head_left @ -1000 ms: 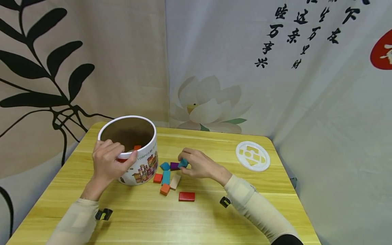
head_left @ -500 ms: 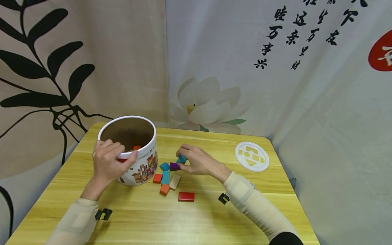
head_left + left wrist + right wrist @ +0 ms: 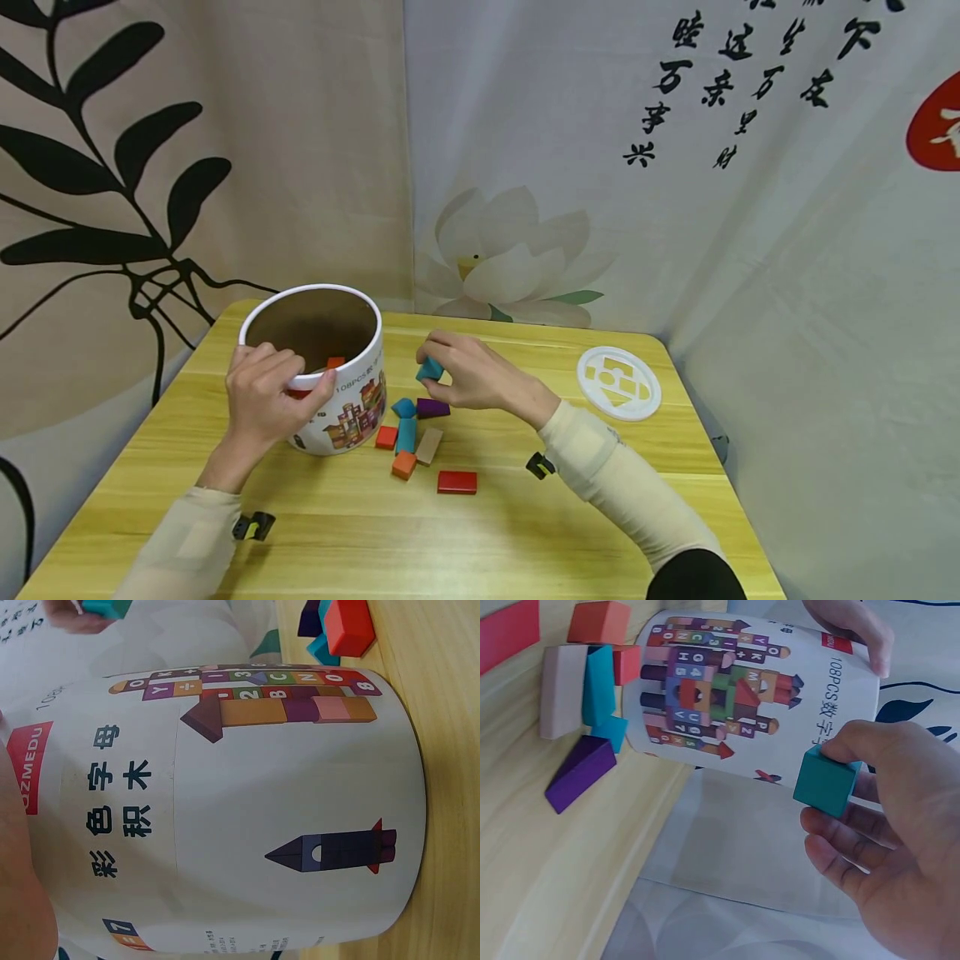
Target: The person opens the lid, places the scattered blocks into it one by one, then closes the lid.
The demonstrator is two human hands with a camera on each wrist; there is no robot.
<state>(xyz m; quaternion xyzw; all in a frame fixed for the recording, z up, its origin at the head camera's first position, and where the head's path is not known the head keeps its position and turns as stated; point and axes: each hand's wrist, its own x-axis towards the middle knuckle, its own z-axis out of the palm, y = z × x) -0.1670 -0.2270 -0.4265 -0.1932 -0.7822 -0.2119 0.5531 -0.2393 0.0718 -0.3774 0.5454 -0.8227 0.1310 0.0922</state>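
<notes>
A white printed tub stands at the left of the table, with red and orange blocks partly showing inside. My left hand grips its near rim, thumb outside. To the right of the tub, my right hand pinches a teal block between thumb and fingertips, raised off the table. Below that hand lie a purple block, a small blue block, a blue oblong block, a red block, an orange cube and a pale wooden block.
A red rectangular block lies apart, nearer the front. At the back right of the table is a round white lid with shaped cut-outs. Printed curtains hang behind the table's far edge.
My right hand has lifted the teal block up and to the left, away from the purple block, which now shows fully. The left hand and tub have stayed put.
</notes>
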